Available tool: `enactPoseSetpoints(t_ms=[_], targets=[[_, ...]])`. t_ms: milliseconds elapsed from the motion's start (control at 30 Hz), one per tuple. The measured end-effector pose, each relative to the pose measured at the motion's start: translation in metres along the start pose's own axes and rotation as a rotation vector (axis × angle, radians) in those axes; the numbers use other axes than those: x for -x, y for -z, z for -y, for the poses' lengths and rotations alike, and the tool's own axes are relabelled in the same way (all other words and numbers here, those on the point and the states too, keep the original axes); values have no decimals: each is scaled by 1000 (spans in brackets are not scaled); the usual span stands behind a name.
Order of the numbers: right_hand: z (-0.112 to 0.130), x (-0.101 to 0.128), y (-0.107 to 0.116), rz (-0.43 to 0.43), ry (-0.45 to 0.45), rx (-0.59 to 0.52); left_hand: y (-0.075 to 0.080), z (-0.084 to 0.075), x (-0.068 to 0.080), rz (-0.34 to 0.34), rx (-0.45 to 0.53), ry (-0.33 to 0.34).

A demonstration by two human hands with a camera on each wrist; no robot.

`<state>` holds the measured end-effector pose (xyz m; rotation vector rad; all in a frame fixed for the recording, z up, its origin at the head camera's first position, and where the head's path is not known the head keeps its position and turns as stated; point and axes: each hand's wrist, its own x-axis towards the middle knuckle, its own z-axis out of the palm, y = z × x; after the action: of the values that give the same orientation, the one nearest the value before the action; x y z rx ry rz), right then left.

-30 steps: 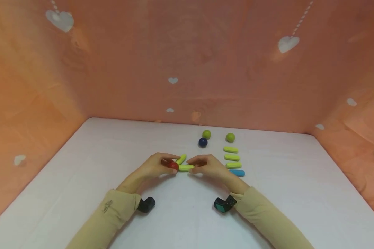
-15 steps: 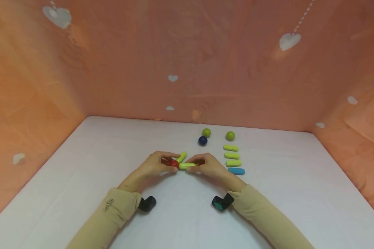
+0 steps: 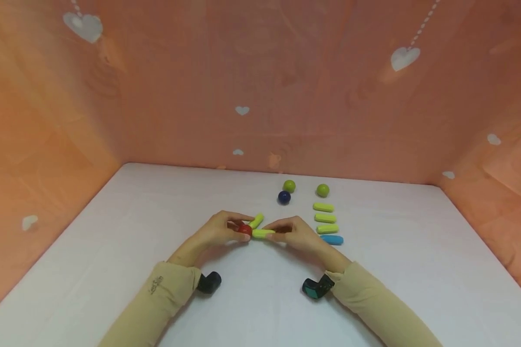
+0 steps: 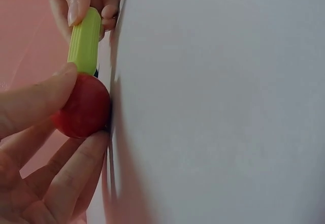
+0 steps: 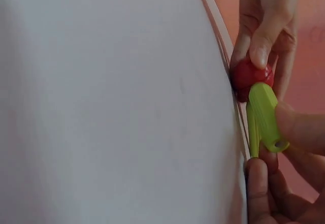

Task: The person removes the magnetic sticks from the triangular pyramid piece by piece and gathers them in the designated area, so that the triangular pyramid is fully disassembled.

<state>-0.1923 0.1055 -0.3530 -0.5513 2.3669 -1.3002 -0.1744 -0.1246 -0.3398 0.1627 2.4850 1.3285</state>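
- Orange backdrop: cloth walls on three sides, printed with white hearts; two hearts hang on dotted strings.
- Surface: white and matte, meeting the backdrop at the far edge.
- Sleeves: beige; small writing on the left sleeve, too blurred to read. A dark wrist camera sits at each cuff.
- Left hand: fingers curled, pinching the red ball near the middle of the surface.
- Right hand: thumb and fingers grasp a lime stick whose end touches the red ball.
- Second lime stick: slants away from the ball behind the hands.
- Spare row to the right: three lime sticks and one blue stick.
- Balls behind: two green, one navy.
- Right wrist view only: a hole in the held stick's free end.
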Motion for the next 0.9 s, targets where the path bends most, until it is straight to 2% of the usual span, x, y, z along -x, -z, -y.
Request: enactPoseSetpoints(t_ms=[233,400,633,733,900], targets=[[4,8,0,-43,-27,-22,-2,-2,-4,13,-5,-22],[-1,20,5,-44,-46,-56,-3,-1,-3,16,-9,-16],[-17,40,16,-38,39,-49,-3,1,-3,16,-16,-15],[-21,45,22,-53,51,-42,-3,1,-4,19,-8,-33],[-24,53,38,-40,48,-25,-3,-1,-5,22,1,-15]])
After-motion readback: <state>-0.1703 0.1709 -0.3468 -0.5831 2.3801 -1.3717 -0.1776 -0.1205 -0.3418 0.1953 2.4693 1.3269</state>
